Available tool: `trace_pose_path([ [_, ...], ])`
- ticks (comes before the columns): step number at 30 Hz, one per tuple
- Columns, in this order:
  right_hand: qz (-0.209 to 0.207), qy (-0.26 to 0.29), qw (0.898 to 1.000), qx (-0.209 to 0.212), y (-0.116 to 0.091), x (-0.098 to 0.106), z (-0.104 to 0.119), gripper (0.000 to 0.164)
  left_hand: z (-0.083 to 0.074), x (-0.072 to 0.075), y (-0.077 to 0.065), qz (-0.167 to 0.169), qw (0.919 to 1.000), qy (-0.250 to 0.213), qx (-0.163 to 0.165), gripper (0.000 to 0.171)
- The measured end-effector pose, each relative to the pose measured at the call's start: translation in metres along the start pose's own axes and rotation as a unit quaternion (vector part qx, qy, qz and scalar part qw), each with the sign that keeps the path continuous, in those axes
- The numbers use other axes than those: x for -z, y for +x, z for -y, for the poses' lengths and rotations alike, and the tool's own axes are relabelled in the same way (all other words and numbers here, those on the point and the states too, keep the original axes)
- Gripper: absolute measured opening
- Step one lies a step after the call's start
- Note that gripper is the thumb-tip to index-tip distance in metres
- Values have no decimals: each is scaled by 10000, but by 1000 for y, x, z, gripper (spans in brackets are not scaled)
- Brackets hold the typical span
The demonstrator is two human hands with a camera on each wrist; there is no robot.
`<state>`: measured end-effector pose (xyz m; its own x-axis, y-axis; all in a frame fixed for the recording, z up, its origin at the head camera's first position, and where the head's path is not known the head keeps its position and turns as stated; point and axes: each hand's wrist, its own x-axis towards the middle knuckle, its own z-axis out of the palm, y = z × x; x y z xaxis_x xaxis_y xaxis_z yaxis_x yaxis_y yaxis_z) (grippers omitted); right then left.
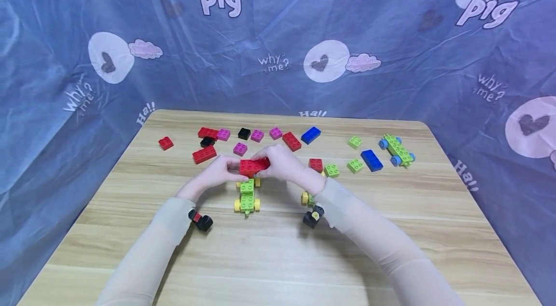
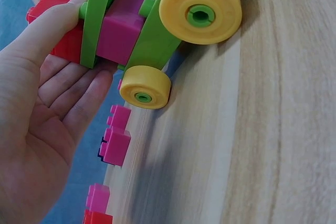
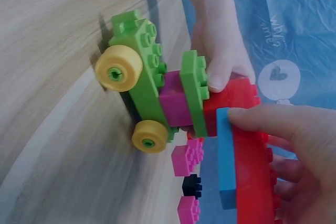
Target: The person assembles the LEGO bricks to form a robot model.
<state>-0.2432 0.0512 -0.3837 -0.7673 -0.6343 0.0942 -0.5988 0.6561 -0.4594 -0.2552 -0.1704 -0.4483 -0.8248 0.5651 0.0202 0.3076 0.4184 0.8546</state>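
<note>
Clock centred on the yellow-wheeled car base [image 1: 247, 205], 12 away from the person. Base lies in front of both hands, wheels apparently down on the table [image 1: 260, 267], which probably keeps the stack level. Second yellow-wheeled base [image 1: 311, 200] at 3 o'clock, partly hidden by the right sleeve [image 1: 347, 209]. At the base's far end: magenta brick [image 3: 174, 99], then green plate [image 3: 193, 95], then red bricks [image 3: 242, 92]; seams between the reds unclear. Left hand [image 1: 215, 169], 11 o'clock, grasps the stack's top, thumb against plate and red; likely a brace. Right hand [image 1: 284, 161], 1 o'clock, pinches a long red brick [image 3: 253, 171] with a blue piece [image 3: 227, 166] along its underside; thumb across both, presumably to stop them separating. Farther: green bricks [image 1: 332, 170] at 2 o'clock; blue-wheeled base [image 1: 396, 150] between 2 and 3; pink bricks [image 1: 240, 149] around 12, spread apart, perhaps for easy picking.
</note>
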Motion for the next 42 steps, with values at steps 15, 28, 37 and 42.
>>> trace_pose_path([
  [15, 250, 198, 9977, 597, 14, 4, 10, 29, 2, 0, 0, 70, 9998, -55, -169, 31],
  [28, 455, 326, 9982, 218, 20, 3, 14, 27, -1, 0, -1, 16, 9996, -81, -284, 32],
  [37, 397, 201, 9987, 261, 19, 3, 16, 26, -2, 0, -1, 33, 9996, -126, -253, 33],
  [42, 374, 147, 9988, 267, 18, 2, 16, 27, -2, -1, -1, 25, 9997, -70, -243, 33],
])
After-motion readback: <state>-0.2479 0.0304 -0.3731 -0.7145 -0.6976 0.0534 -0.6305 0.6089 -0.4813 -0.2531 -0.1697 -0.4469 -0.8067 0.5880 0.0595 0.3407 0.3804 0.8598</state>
